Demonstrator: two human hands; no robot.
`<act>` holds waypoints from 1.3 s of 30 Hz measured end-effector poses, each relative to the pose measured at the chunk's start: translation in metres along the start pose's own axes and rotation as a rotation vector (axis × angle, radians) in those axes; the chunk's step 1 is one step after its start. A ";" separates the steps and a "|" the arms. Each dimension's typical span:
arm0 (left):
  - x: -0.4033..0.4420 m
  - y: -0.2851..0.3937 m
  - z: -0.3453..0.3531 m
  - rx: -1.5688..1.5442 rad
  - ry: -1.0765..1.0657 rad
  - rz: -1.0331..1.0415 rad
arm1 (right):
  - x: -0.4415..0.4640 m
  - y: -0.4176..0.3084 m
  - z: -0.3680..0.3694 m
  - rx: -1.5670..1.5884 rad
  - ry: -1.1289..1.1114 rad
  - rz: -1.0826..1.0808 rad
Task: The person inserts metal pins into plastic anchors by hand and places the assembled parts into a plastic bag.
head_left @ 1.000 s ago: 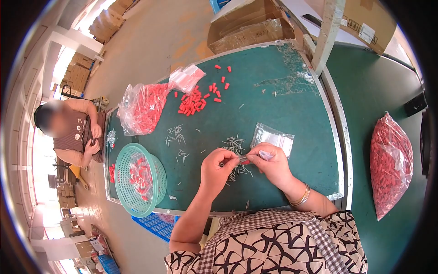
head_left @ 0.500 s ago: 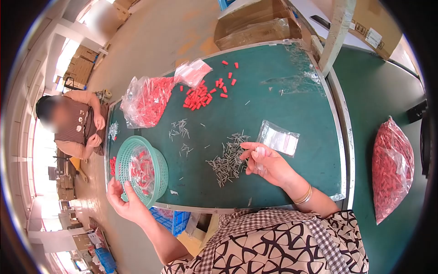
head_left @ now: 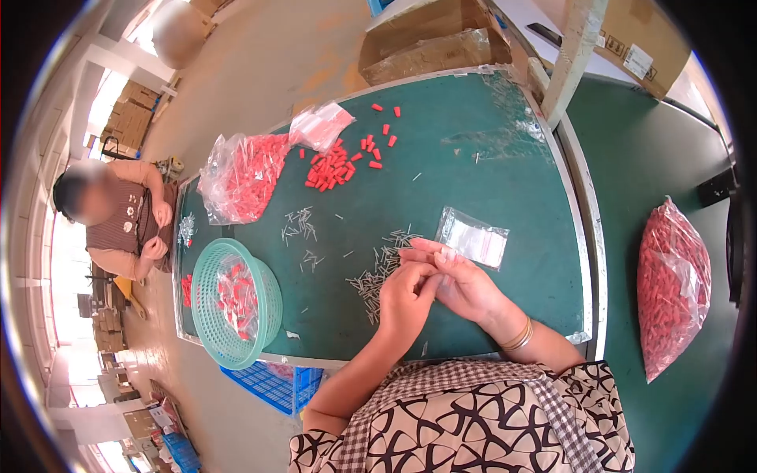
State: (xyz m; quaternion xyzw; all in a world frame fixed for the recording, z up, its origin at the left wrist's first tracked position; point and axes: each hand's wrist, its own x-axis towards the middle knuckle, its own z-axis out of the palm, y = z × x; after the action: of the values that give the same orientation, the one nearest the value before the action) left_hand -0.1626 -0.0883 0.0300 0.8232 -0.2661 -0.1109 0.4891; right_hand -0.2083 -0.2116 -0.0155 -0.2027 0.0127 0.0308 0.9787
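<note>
My left hand is closed in a pinch against the fingers of my right hand; whatever the left fingertips hold is hidden. My right hand is curled around a small clear plastic bag, now mostly covered by the fingers. Just beyond and left of the hands lies a pile of small metal screws or nails. A stack of clear zip bags lies flat behind my right hand. Farther back, red plastic plugs form a heap, with several scattered beside it.
A green basket with filled bags stands at the table's left edge. Behind it are a large bag of red plugs and pink-striped bags. Another full bag lies right. A co-worker sits at the far left.
My left hand has moved right, from beside the green basket to my right hand, and its fingers have closed. My right hand stays over the metal pieces. The view has shifted slightly.
</note>
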 end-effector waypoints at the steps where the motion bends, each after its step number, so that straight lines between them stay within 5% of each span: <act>1: 0.001 -0.003 0.000 -0.049 0.000 -0.029 | 0.000 0.001 0.000 -0.014 -0.006 -0.008; 11: -0.005 -0.022 -0.008 -0.289 -0.043 -0.276 | -0.001 0.002 0.005 -0.022 0.032 -0.010; 19: -0.007 -0.018 -0.010 -0.386 0.071 -0.185 | 0.000 0.000 0.004 0.019 -0.011 -0.035; 26: -0.005 -0.017 -0.013 -0.205 0.210 -0.094 | -0.001 -0.001 0.002 0.046 0.157 -0.082; 31: 0.000 -0.018 -0.020 -0.347 0.277 -0.151 | -0.002 -0.006 0.002 -0.045 0.348 -0.083; 34: 0.001 -0.025 -0.023 -0.437 0.302 -0.161 | -0.006 -0.010 -0.008 0.078 0.134 -0.101; 37: 0.002 -0.026 -0.028 -0.453 0.288 -0.193 | -0.008 -0.014 0.004 -0.407 0.369 -0.046; 39: 0.001 -0.019 -0.032 -0.413 0.239 -0.231 | -0.010 -0.021 0.027 -1.135 0.343 -0.336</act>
State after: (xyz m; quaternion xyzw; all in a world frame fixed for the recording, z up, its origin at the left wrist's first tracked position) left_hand -0.1412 -0.0582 0.0294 0.7381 -0.0825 -0.1201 0.6588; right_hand -0.2163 -0.2208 0.0178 -0.6932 0.1197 -0.1548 0.6937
